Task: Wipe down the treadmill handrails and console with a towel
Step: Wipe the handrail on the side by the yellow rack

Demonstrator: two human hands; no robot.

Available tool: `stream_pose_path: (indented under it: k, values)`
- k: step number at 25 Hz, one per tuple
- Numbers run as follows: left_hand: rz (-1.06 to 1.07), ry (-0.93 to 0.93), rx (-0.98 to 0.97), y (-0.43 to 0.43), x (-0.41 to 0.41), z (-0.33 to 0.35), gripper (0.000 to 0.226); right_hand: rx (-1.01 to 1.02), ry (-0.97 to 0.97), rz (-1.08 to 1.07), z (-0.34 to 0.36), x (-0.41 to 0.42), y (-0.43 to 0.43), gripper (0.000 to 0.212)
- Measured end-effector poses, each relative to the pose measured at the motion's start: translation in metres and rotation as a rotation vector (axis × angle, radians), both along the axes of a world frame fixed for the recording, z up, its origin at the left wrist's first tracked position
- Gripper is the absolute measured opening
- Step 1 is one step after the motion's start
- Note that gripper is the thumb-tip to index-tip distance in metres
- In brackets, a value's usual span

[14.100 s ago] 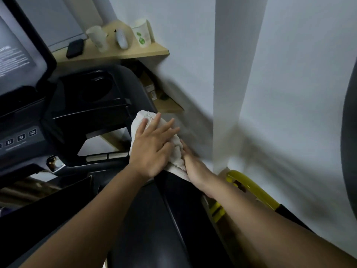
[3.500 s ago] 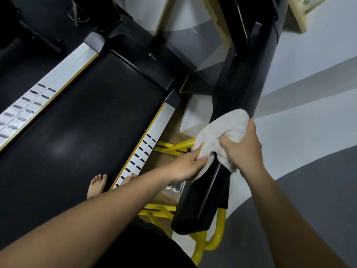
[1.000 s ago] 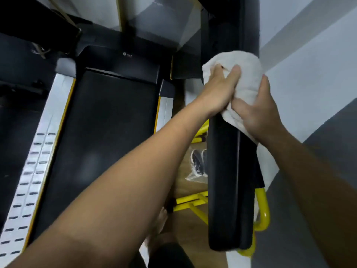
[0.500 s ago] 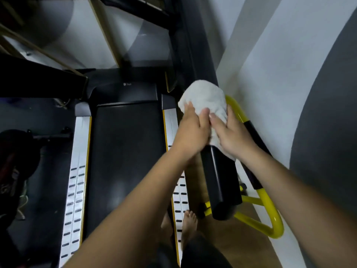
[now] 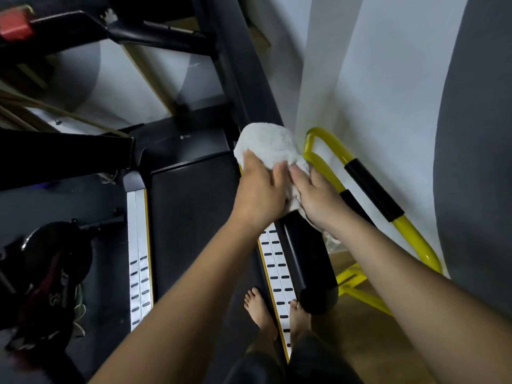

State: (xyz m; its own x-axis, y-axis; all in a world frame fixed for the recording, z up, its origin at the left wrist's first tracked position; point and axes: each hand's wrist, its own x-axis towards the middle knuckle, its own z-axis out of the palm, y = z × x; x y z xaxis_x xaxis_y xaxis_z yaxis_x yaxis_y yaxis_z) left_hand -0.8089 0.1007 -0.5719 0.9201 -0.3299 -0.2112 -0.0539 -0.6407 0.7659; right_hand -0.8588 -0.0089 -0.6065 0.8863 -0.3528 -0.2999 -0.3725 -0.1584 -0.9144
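A white towel point(image 5: 270, 146) is wrapped over the black right handrail point(image 5: 306, 261) of the treadmill. It is gripped from both sides by 2 hands: the left hand point(image 5: 260, 189) and the right hand point(image 5: 318, 198), fingers curled round cloth and rail. A yellow frame point(image 5: 410, 231) stands just beside the rail.

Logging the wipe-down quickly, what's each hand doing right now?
Left hand: grips the white towel wrapped over the black treadmill handrail.
Right hand: grips the same towel from the other side.
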Motion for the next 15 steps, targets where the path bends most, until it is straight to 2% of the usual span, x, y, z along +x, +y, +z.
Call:
stream_pose_path:
  k: [4, 8, 12, 15]
  values:
    - [0.097, 0.004, 0.072, -0.026, 0.061, 0.022, 0.044, -0.014, 0.052, -0.028, 0.015, 0.073, -0.011, 0.048]
    - [0.053, 0.019, 0.024, -0.015, 0.044, 0.022, 0.033, 0.005, 0.02, -0.016, 0.014, 0.044, -0.002, 0.049]
    - [0.003, 0.042, 0.014, -0.002, 0.016, 0.015, 0.032, -0.25, 0.148, -0.013, 0.017, 0.005, 0.012, 0.048]
    - [0.04, 0.094, 0.077, -0.018, 0.049, 0.022, 0.034, -0.324, 0.108, -0.066, 0.021, 0.042, 0.01, 0.047]
